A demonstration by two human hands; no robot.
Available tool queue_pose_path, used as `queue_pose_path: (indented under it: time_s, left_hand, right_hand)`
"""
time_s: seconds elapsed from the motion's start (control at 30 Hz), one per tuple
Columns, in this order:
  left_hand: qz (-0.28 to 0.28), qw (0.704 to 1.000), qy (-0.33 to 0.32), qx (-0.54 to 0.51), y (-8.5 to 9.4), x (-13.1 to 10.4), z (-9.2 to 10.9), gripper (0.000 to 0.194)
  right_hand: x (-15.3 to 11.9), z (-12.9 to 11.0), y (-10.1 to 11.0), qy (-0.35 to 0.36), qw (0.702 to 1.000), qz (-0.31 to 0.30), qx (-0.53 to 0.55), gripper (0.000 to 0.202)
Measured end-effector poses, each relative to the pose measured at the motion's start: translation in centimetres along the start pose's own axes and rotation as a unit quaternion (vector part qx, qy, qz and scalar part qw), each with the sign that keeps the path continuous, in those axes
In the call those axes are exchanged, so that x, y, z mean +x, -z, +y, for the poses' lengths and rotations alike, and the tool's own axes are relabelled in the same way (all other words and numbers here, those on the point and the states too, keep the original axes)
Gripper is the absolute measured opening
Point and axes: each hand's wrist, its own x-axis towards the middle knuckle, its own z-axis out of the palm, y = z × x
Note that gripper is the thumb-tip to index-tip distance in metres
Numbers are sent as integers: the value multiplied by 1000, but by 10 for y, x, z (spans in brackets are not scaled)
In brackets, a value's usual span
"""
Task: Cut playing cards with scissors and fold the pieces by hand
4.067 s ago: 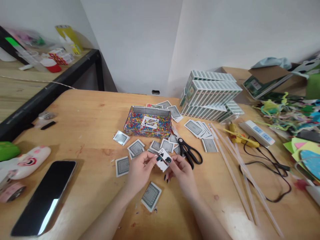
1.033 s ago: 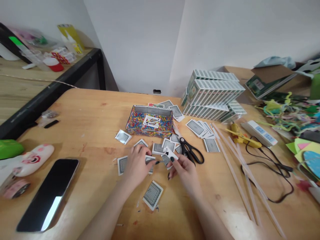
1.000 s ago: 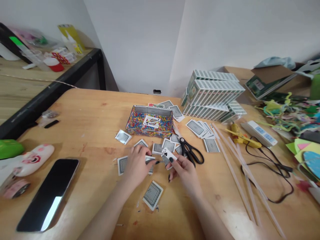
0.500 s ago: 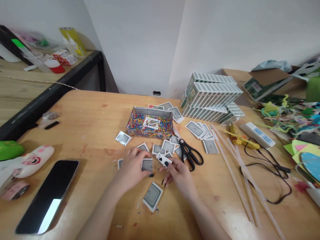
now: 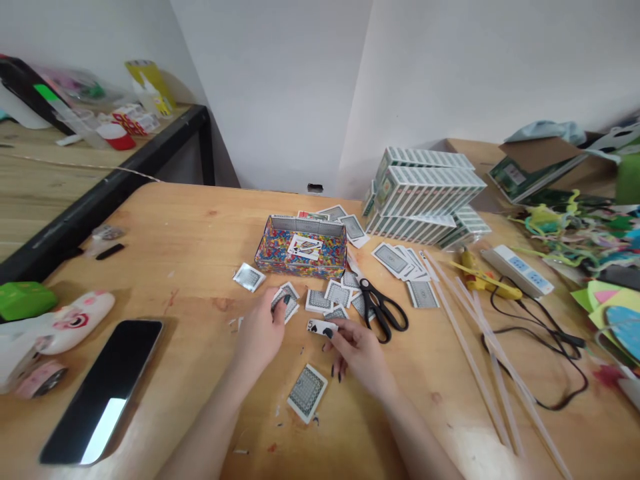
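Note:
My right hand pinches a small piece of a five of spades playing card, face towards me, between thumb and fingers. My left hand is closed with its thumb on a patterned-back playing card, over other cards; its fingertips are mostly hidden. Between my forearms a single card lies face down. Beyond my hands stands an open box with a colourful speckled pattern, a face card inside it. Black-handled scissors lie right of several cut card pieces.
Stacked card packs stand at the back right, near fanned cards. Clear glue sticks, a yellow glue gun and a power strip lie to the right. A phone and a white toy are on the left.
My left hand has moved away from me and slightly left, bringing its card over the one lying there. My right hand has lowered the five of spades piece slightly and tilted it flatter.

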Motion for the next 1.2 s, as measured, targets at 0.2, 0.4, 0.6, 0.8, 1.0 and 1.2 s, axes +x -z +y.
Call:
queue_pose_path:
  time_s: [0.2,0.4,0.6,0.8,1.0,1.2]
  left_hand:
    - [3,987,-10,-158,-8,-2,0,20]
    - [-87,929,4,-360,-14,-5,7,20]
    - [-190,868,46,-456,-16,-16,24,22]
    - [-243,864,38,-439,-15,-20,26,20]
    - [-261,846,26,-465,-11,-16,24,18]
    - [-242,848,-8,-472,-11,-16,25,40]
  right_hand:
    - [0,3,0,8,1000,0,26,39]
    - [-1,1,4,24,996,61,-64,41]
    - [-1,-2,3,107,991,74,-34,29]
    - [-3,-5,5,88,994,25,54,28]
    - [-3,-9,9,78,990,34,113,26]
    - [-4,-10,4,130,984,72,93,34]
